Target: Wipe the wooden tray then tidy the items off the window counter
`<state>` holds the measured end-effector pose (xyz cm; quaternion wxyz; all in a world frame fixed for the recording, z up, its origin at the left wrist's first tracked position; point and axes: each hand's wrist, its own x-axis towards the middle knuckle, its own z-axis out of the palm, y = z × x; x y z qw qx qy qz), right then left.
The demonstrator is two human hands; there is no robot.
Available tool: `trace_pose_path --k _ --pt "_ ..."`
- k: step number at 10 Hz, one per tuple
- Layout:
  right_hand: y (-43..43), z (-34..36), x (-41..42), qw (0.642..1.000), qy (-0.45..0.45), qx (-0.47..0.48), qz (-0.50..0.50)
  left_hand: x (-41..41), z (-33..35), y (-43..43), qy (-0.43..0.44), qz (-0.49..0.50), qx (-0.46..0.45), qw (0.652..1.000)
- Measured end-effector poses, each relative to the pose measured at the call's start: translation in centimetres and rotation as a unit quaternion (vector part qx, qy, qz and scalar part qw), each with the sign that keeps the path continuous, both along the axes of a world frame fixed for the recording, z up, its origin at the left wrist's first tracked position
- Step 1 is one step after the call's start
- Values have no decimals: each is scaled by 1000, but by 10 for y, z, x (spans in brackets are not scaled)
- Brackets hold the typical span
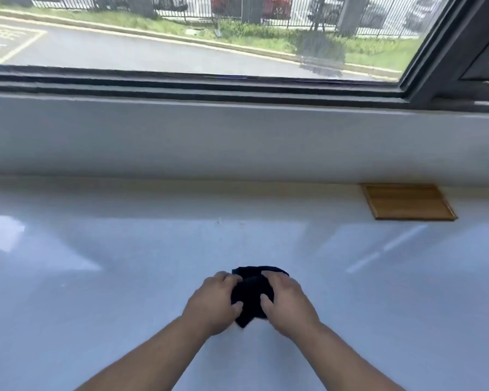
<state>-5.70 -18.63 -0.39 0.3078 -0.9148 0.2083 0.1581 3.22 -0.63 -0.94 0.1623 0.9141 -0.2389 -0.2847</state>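
A bunched black cloth lies on the glossy white counter in front of me. My left hand grips its left side and my right hand grips its right side, so both hands cover part of it. A flat wooden tray with a low rim rests far to the right, against the base of the window ledge. Nothing lies on the tray. Both hands are well apart from it.
A white raised window ledge runs along the back of the counter under a dark-framed window. Outside the glass are a road, grass and a fence.
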Motion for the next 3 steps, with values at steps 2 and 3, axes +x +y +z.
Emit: trace_pose_path --k 2,3 --pt "0 -13 12 996 5 -44 77 2 -15 -15 -24 -22 18 999" --pt "-7 25 27 996 -61 -48 48 19 22 -23 -77 10 -43 996"
